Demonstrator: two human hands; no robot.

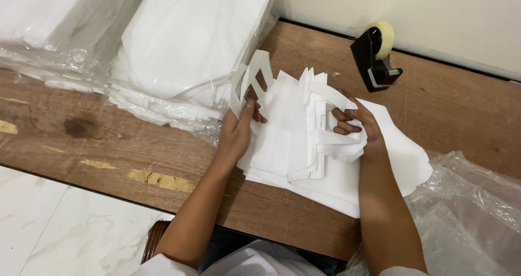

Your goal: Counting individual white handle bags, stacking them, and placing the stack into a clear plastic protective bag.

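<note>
Two hands — left, right — grip perhaps ten white bags.

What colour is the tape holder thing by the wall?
The plastic tape dispenser is black, with a pale yellowish roll of tape on top. The head view shows it best.

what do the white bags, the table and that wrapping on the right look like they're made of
Bags: probably non-woven fabric, matte white, folding softly with limp strap handles. Table: wood or wood veneer, brown grain, chipped patches showing a paler layer. Wrapping: thin clear plastic film, crinkled and glossy.
</note>
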